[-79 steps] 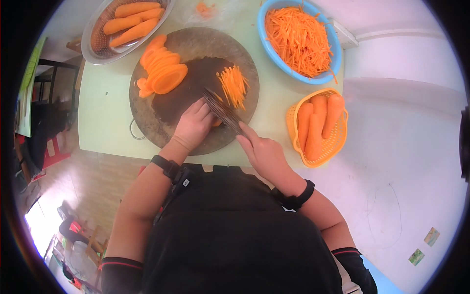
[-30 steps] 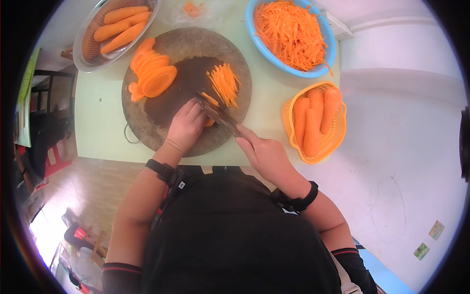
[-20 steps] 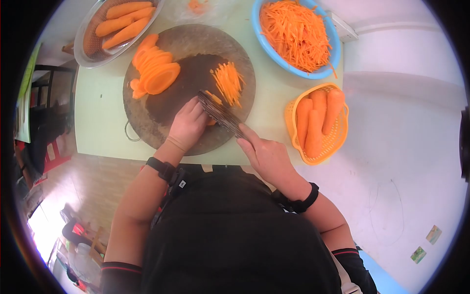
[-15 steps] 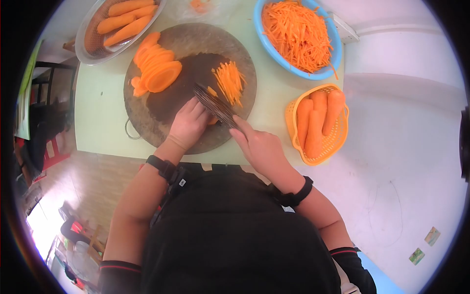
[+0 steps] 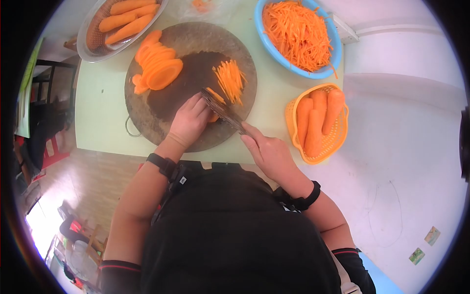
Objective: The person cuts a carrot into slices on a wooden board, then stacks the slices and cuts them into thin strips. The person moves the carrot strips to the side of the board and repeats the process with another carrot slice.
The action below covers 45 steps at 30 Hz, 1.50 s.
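Observation:
My right hand (image 5: 269, 151) is closed round the handle end of a dark cleaver (image 5: 223, 111), whose blade stands over the round cutting board (image 5: 196, 36). My left hand (image 5: 190, 120) presses with bent fingers on carrot slices (image 5: 213, 117), just left of the blade; the fingers hide most of them. Cut carrot strips (image 5: 215, 95) lie against the blade's far side. Further right on the board is a pile of carrot sticks (image 5: 229, 81). Overlapping carrot slices (image 5: 157, 63) lie at the board's upper left.
A blue bowl (image 5: 334, 41) of shredded carrot stands at the upper right. Below it, a yellow basket (image 5: 290, 115) holds several whole carrots. A metal strainer (image 5: 90, 51) with carrots is at the upper left. A plastic bag (image 5: 218, 10) lies behind the board.
The cleaver and my right hand have shifted slightly right and down. More strips show beside the blade. My left hand has stayed nearly in place.

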Tool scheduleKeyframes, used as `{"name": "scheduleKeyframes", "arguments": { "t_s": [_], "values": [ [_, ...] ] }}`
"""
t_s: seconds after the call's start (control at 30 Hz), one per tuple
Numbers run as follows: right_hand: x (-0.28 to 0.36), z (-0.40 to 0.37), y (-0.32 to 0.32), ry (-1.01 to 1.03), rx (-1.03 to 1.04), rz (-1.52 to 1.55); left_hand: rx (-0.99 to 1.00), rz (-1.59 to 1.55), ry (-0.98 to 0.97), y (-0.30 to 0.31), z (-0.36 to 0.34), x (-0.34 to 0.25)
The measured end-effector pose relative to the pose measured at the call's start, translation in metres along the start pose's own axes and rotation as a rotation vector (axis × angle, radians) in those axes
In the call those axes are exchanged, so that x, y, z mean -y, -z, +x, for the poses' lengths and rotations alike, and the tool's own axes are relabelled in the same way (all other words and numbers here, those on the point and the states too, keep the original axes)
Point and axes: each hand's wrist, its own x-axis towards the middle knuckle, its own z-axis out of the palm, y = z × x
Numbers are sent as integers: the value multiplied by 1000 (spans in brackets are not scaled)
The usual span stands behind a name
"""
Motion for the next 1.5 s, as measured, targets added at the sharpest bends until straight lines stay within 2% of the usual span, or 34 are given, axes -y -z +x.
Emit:
{"name": "scheduleKeyframes", "arguments": {
  "t_s": [0.3, 0.63, 0.7, 0.83, 0.9, 1.0, 1.2, 1.5],
  "values": [
    [1, 0, -9, 55, -70, -97, 15, -6, -1, -1, -1, 2],
    [8, 29, -20, -10, -90, -43, -9, 14, -14, -2, -1, 2],
    [-3, 29, -14, -145, -44, 346, -47, 25, -8, -3, 2, 1],
    [-2, 12, -2, -177, -4, 321, -79, 43, -33, -3, 0, 1],
    [1, 2, 1, -43, 4, 132, -29, 32, -25, -3, -1, 1],
    [9, -2, 7, -64, 71, 27, -31, 9, -20, 0, 0, 0],
    [3, -4, -3, 30, -37, -65, -29, 20, -30, 1, 1, -1],
    [4, 0, -4, 38, -40, -35, -38, 1, -34, 2, 3, 0]
  ]
}}
